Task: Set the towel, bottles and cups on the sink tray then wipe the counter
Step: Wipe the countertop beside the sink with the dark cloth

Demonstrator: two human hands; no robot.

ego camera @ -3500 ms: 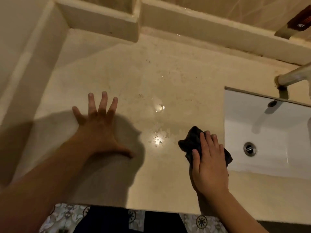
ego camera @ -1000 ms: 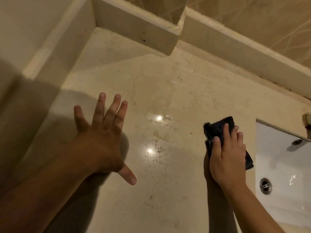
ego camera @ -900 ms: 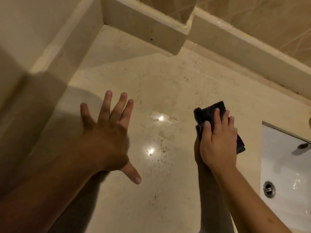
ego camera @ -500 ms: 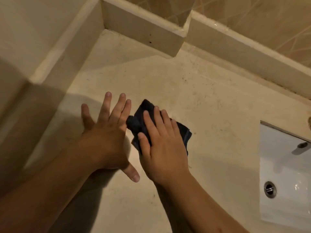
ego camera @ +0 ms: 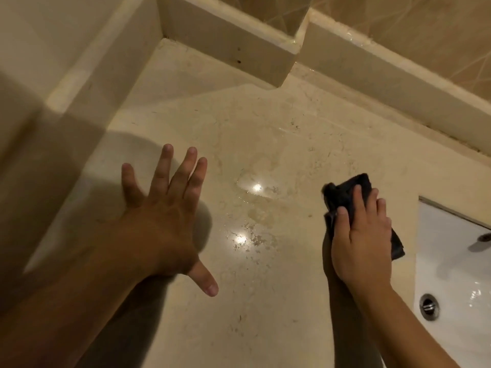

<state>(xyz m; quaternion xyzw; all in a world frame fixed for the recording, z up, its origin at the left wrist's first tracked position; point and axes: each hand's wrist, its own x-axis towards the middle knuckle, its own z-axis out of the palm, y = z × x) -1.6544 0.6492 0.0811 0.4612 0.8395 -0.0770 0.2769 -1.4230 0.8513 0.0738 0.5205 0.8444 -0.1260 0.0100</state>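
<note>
Two hands on the beige surface (ego camera: pixel 265 134), well apart. Right hand (ego camera: pixel 361 240) presses flat on the dark cloth (ego camera: pixel 342 193), now back at the right beside the white sink (ego camera: pixel 451 261); half a second ago it was touching the left hand (ego camera: pixel 159 224). Left hand stays splayed, empty. Wet glints show again between them.

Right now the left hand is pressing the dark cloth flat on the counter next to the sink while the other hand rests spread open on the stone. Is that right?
Not quite: the hands are swapped. In the head view the right hand presses the dark cloth flat on the counter next to the sink, while the left hand rests spread open on the stone.
</note>
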